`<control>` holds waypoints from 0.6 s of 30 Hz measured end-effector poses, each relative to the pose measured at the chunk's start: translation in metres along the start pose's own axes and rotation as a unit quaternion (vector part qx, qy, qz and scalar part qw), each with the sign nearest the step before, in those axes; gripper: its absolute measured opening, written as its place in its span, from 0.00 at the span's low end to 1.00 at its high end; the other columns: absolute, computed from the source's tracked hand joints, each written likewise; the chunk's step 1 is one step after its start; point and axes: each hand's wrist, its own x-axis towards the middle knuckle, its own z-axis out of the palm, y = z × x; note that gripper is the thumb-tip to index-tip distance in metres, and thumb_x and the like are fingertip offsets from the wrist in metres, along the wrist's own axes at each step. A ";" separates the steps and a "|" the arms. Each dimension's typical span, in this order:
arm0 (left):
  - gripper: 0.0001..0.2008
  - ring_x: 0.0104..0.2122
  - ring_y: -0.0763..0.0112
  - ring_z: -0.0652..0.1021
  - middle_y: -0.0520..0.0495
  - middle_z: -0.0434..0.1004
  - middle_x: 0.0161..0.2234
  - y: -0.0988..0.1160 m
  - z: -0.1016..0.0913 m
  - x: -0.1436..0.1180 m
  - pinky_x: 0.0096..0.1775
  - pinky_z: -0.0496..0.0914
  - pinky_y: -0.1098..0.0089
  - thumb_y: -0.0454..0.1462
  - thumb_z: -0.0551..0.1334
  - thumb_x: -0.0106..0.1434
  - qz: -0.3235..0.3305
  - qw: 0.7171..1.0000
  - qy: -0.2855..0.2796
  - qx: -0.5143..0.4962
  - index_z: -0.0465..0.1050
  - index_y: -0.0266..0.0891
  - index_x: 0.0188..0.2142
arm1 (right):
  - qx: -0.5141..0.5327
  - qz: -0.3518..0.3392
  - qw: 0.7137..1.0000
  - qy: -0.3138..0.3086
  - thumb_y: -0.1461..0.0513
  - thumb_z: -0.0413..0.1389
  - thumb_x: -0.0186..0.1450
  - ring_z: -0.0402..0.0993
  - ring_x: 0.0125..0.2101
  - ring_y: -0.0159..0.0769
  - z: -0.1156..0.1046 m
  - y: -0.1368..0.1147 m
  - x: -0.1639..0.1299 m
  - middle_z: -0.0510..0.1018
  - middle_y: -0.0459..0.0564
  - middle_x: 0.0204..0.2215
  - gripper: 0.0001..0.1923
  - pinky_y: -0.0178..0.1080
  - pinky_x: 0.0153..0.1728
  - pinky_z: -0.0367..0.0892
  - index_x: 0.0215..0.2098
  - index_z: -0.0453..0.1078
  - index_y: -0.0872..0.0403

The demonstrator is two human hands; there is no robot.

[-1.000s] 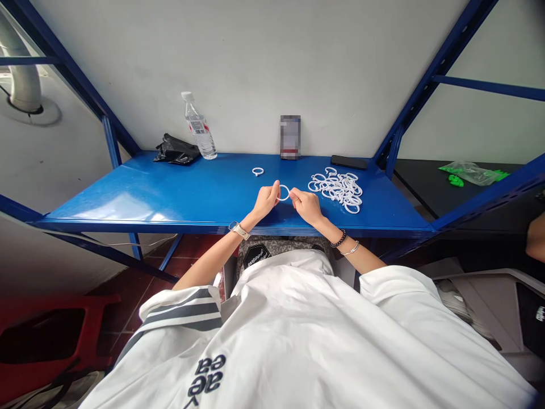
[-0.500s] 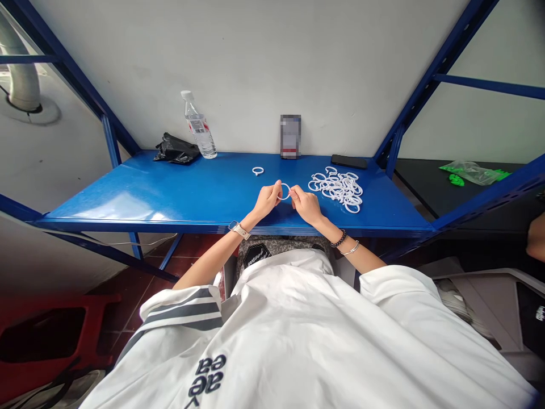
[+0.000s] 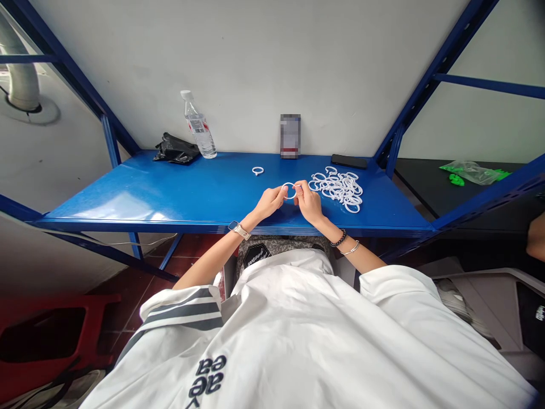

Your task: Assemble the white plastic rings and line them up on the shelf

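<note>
A white plastic ring (image 3: 290, 191) is pinched between the left hand (image 3: 269, 202) and right hand (image 3: 309, 203), fingertips clamped on opposite sides, just above the near edge of a blue metal shelf (image 3: 179, 190). A pile of white rings (image 3: 338, 188) lies just right; a single ring (image 3: 257, 170) sits farther back, a water bottle (image 3: 198, 126) far left.

Thin white ring (image 3: 290, 191) pinched upright above shelf.
</note>
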 end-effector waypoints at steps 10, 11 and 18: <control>0.31 0.15 0.77 0.63 0.51 0.67 0.14 0.001 0.000 0.001 0.24 0.56 0.73 0.55 0.52 0.68 0.050 0.992 -0.100 0.063 0.71 0.36 0.19 | 0.064 0.008 0.998 -0.005 0.43 0.33 0.74 0.80 0.28 0.38 0.001 0.000 -0.001 0.80 0.48 0.26 0.29 0.35 0.28 0.68 0.50 0.66 0.51; 0.31 0.15 0.77 0.64 0.51 0.67 0.14 0.001 0.000 0.001 0.24 0.57 0.73 0.56 0.51 0.68 0.043 0.993 -0.101 0.050 0.71 0.36 0.20 | 0.064 0.005 0.998 -0.005 0.43 0.33 0.74 0.81 0.28 0.38 0.000 -0.001 -0.002 0.81 0.48 0.27 0.29 0.35 0.28 0.68 0.51 0.66 0.51; 0.34 0.14 0.77 0.65 0.52 0.65 0.14 0.001 -0.001 0.002 0.22 0.60 0.74 0.65 0.50 0.64 -0.031 0.994 -0.050 -0.092 0.67 0.36 0.24 | 0.049 -0.014 0.999 -0.010 0.48 0.30 0.76 0.79 0.29 0.39 -0.002 -0.003 -0.001 0.79 0.48 0.27 0.30 0.38 0.32 0.70 0.62 0.61 0.52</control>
